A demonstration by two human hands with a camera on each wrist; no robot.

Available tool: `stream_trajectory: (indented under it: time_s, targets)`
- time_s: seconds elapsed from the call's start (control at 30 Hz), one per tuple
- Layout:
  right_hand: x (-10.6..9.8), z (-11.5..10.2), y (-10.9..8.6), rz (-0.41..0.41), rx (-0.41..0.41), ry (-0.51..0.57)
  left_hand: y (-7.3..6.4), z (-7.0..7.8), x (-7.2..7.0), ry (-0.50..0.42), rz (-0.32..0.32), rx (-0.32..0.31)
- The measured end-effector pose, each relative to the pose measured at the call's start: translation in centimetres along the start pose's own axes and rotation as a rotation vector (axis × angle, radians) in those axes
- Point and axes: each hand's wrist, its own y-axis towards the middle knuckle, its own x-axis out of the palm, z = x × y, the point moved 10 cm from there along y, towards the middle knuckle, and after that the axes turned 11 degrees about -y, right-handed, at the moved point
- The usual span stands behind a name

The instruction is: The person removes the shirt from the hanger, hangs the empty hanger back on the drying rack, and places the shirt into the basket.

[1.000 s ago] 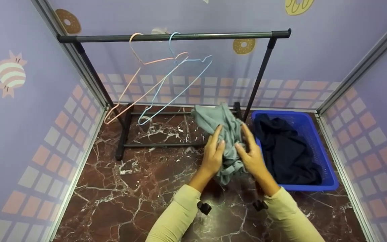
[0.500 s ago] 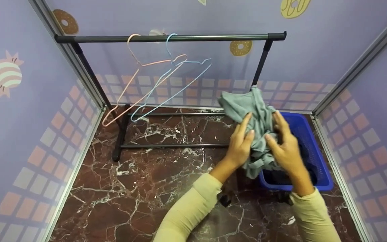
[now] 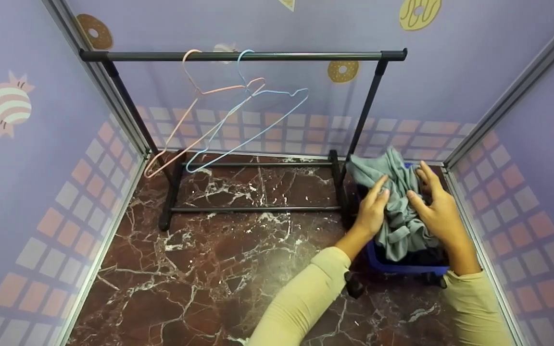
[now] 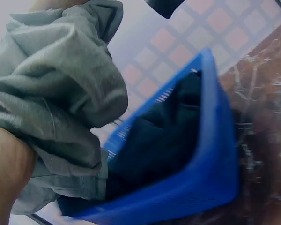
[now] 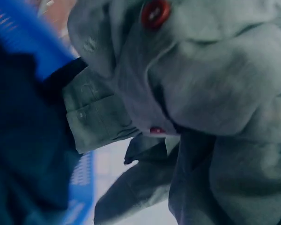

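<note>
A crumpled grey-green button shirt (image 3: 399, 211) is bunched between my two hands over a blue plastic basket (image 3: 378, 263). My left hand (image 3: 372, 207) holds its left side, thumb toward me, with some fingers hidden in the cloth. On the other side my right hand (image 3: 443, 214) holds the bundle, its index finger and thumb spread along the folds. Red buttons (image 5: 155, 13) and a cuff (image 5: 100, 117) show in the right wrist view. Beneath the shirt, dark navy cloth (image 4: 154, 145) lies in the basket, partly covered by the bundle in the head view.
Left of the basket stands a black garment rack (image 3: 296, 56). A pink wire hanger (image 3: 176, 129) and a blue wire hanger (image 3: 272, 126) hang from its bar. The floor (image 3: 200, 269) is dark red marble pattern, with purple printed walls (image 3: 522, 72) close on the right.
Both hands have carried the shirt right from in front of the rack to over the basket, lowering it in the last half second. The blue hanger has swung slightly.
</note>
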Motion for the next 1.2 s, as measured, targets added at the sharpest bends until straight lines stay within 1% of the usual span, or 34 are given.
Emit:
stream_trajectory:
  time_s: [0.1,0.2,0.3,0.4,0.47,0.53,0.57,0.63,0.67,0.77,0.87,0.9,0.97,1.07,1.13,1.2]
  targets:
    - [1.5,2.6,-0.5,-0.055,0.046,-0.017,-0.2,-2.9,0.6,-0.011,-0.021,-0.111]
    - [3.0,4.5,-0.8,-0.07,0.048,-0.052,-0.3,-5.3,0.9,0.003,-0.062,-0.2]
    - [4.9,5.9,-0.9,-0.078,0.025,-0.08,-0.4,-6.9,0.8,0.021,-0.09,-0.25]
    - [6.0,6.9,-1.2,-0.051,0.019,-0.113,-0.4,-7.6,0.5,0.072,-0.085,-0.27]
    - [5.9,7.4,-1.5,0.0,0.034,-0.156,-0.5,-7.7,0.2,0.139,-0.076,-0.281]
    - [5.3,7.4,-2.0,0.064,0.045,-0.202,-0.6,-7.6,0.0,0.209,-0.075,-0.288]
    - [4.9,7.2,-2.2,0.092,0.046,-0.208,-0.7,-7.4,-0.1,0.239,-0.073,-0.292]
    - [4.3,6.6,-2.6,0.115,0.024,-0.207,-0.8,-6.9,-0.6,0.283,-0.066,-0.286]
    - [4.2,6.1,-2.8,0.108,-0.001,-0.201,-0.8,-6.6,-0.9,0.287,-0.053,-0.276]
    - [4.5,4.3,-3.2,0.035,-0.111,-0.197,-0.8,-5.4,-2.5,0.262,0.024,-0.215]
    - [5.6,2.3,-3.7,-0.046,-0.242,-0.272,-1.0,-4.3,-4.6,0.221,0.104,-0.136]
    - [6.1,1.8,-3.9,-0.068,-0.277,-0.301,-1.1,-4.0,-5.3,0.211,0.121,-0.109]
    - [7.0,1.2,-4.2,-0.109,-0.323,-0.361,-1.3,-3.5,-6.6,0.189,0.131,-0.062]
    - [8.5,0.8,-4.6,-0.173,-0.356,-0.438,-1.6,-3.0,-8.5,0.166,0.116,-0.022]
    - [9.4,0.7,-4.9,-0.215,-0.381,-0.482,-1.9,-2.9,-9.9,0.163,0.108,-0.016]
    - [10.0,0.6,-5.2,-0.247,-0.41,-0.513,-2.5,-3.0,-11.4,0.161,0.115,-0.025]
